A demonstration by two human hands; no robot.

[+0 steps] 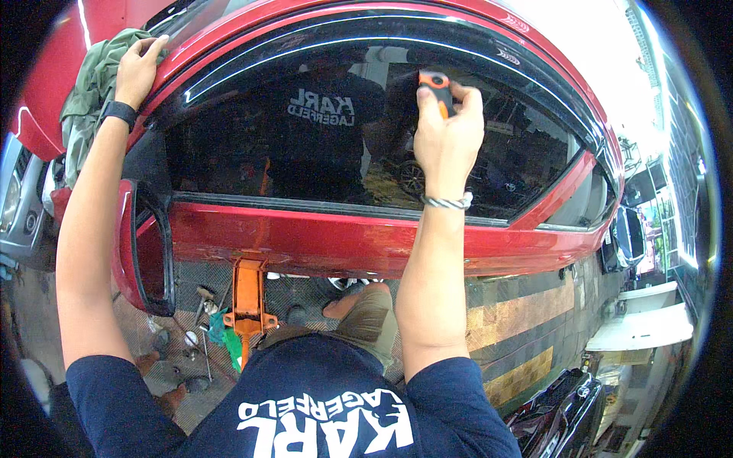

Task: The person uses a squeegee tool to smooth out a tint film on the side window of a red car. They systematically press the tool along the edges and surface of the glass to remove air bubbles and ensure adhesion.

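Seemingly bracing left grip [138, 75], unclear if clasping, on cloth [95, 80] at ten o'clock, pinching tool [440, 93] in right grip [450, 137] at one.

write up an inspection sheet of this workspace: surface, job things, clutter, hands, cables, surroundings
Surface: dark side window of a red car, glossy with reflections
Job's things: black-and-orange hand tool at the window; green cloth draped on the car
Clutter: orange jack-like stand beside the car; green item and loose tools on the floor
Hands: right hand grips the tool; left hand rests at the cloth, grip unclear
Cables: nothing seen
Surroundings: side mirror; silver vehicle at left; dark vehicle at lower right
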